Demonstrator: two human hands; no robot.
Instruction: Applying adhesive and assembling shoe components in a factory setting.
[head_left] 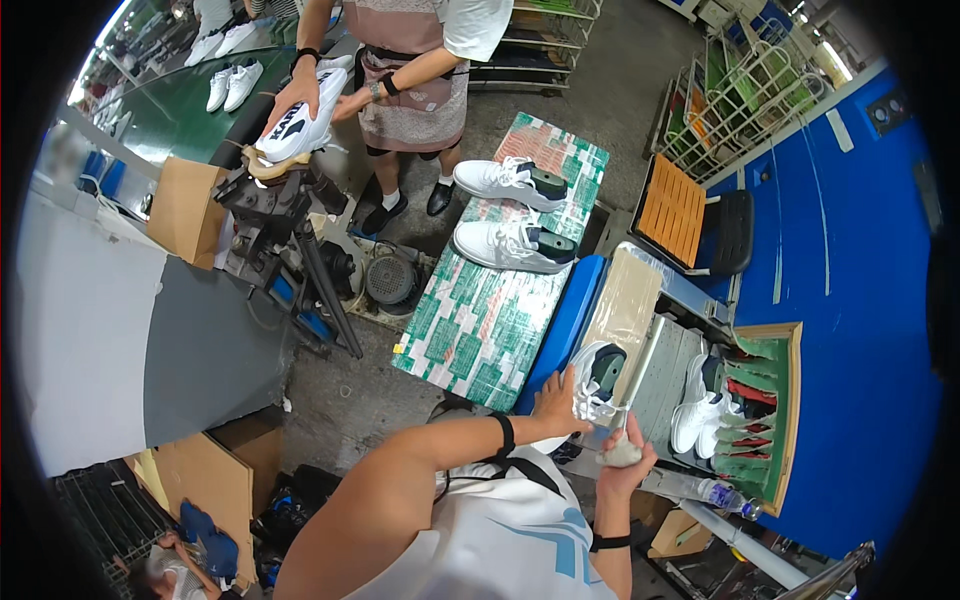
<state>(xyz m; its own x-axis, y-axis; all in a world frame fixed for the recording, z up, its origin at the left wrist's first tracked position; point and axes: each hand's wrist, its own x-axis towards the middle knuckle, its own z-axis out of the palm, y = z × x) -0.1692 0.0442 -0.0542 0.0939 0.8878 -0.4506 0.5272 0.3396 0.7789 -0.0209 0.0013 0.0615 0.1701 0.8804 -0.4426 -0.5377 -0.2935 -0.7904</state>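
A white laced sneaker (pixel 590 385) with a dark lining and a dark green form in its opening is on the wrapped ledge in front of me. My left hand (pixel 556 404) grips its near left side. Close to the shoe's near end, my right hand (pixel 626 470) is closed around a pale grey rounded lump (pixel 622 454) whose kind I cannot make out. Two more white sneakers, the far one (pixel 508 182) and the nearer one (pixel 512 245), sit side by side on a green-and-white patterned table (pixel 455 335), toes to the left.
Right of the ledge, another pair of white sneakers (pixel 697 405) stands on a slatted conveyor (pixel 668 370) before a blue machine's opening with green strip curtains (pixel 765 410). Across the table a co-worker (pixel 412 75) handles a white shoe at a dark machine (pixel 275 225). Wire racks stand behind.
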